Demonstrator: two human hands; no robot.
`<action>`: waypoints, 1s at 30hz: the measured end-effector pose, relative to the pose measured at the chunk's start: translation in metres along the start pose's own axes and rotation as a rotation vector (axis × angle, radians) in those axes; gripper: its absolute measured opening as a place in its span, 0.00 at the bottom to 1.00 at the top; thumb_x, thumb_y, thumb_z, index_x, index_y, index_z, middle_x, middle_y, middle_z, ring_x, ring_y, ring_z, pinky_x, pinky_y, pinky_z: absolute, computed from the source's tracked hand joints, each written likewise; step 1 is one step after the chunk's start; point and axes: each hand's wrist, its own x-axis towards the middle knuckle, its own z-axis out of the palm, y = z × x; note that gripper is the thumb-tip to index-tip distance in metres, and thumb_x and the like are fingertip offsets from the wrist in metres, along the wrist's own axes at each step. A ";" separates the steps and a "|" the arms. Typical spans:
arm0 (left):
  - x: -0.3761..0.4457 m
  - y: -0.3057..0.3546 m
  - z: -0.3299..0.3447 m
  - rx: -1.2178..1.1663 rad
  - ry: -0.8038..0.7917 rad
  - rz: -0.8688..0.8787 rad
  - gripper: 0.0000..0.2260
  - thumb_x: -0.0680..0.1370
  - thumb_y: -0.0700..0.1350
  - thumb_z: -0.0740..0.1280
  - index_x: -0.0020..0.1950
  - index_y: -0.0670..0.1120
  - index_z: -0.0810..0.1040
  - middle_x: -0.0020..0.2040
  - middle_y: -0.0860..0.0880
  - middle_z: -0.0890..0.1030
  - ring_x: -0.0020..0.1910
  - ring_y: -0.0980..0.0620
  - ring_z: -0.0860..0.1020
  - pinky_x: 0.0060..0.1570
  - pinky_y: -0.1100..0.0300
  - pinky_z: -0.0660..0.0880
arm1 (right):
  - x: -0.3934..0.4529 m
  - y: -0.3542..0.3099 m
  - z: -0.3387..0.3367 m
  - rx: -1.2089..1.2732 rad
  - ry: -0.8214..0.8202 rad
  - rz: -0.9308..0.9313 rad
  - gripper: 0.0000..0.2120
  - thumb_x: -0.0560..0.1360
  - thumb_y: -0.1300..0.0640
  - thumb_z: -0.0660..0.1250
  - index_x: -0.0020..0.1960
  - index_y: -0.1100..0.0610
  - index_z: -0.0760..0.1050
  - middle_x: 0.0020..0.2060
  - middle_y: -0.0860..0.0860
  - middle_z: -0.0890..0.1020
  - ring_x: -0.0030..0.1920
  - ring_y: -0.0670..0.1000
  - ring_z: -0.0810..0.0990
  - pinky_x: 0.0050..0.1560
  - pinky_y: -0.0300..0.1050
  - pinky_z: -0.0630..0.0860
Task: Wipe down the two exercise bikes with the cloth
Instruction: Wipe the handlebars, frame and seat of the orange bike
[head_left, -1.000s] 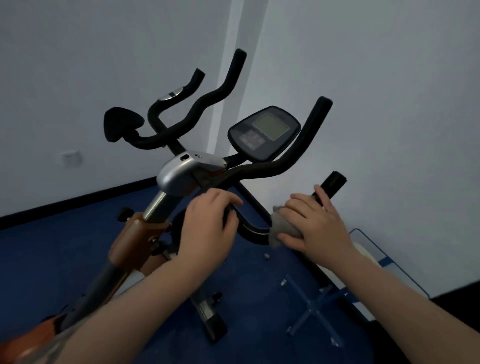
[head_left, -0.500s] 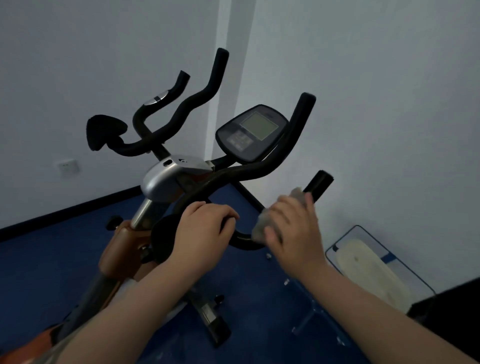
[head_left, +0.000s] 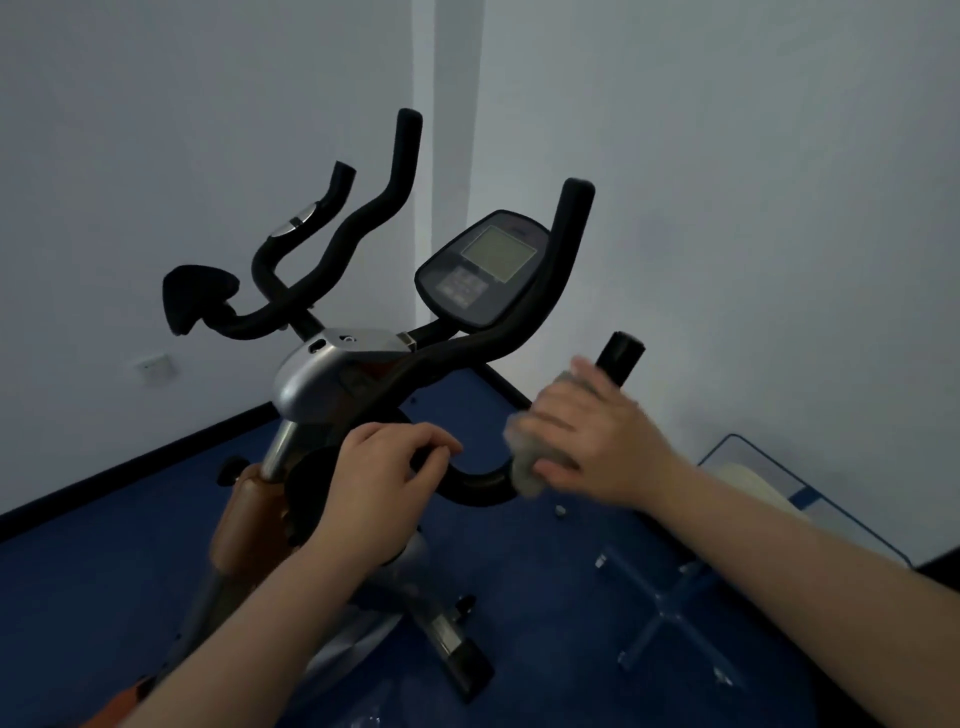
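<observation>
An exercise bike with black foam handlebars, a silver stem cover and an orange frame fills the middle of the head view. Its console with a grey screen faces me. My left hand grips the near curved bar of the handlebar. My right hand wraps a grey cloth around the right-hand grip, just below that grip's black end. Only one bike is in view.
White walls meet in a corner behind the bike. The floor is blue with a black skirting. A blue-edged flat panel and a blue cross-shaped base lie on the floor at the right. A wall socket is at the left.
My right hand with the cloth has slid up the right grip and stays wrapped round it. The left hand has kept its hold on the bar. The view has shifted slightly.
</observation>
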 end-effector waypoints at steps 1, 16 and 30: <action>0.000 0.000 0.000 -0.014 -0.006 -0.005 0.11 0.79 0.47 0.66 0.44 0.65 0.76 0.42 0.65 0.80 0.48 0.66 0.74 0.63 0.67 0.61 | -0.001 0.013 -0.002 -0.010 0.026 0.045 0.18 0.78 0.49 0.60 0.52 0.60 0.83 0.46 0.54 0.82 0.51 0.56 0.81 0.75 0.55 0.54; 0.031 0.035 0.002 -0.155 -0.038 -0.161 0.07 0.80 0.47 0.64 0.46 0.57 0.80 0.36 0.54 0.82 0.40 0.57 0.79 0.48 0.51 0.78 | 0.004 0.051 -0.008 -0.193 0.215 -0.056 0.14 0.78 0.48 0.64 0.46 0.58 0.82 0.42 0.52 0.82 0.47 0.56 0.82 0.71 0.55 0.64; 0.052 0.059 0.068 -0.074 -0.316 -0.227 0.26 0.83 0.58 0.50 0.33 0.44 0.70 0.30 0.48 0.77 0.31 0.51 0.74 0.33 0.54 0.66 | 0.024 0.005 0.017 0.274 0.724 0.793 0.20 0.82 0.51 0.57 0.52 0.68 0.78 0.47 0.60 0.80 0.51 0.53 0.77 0.52 0.43 0.76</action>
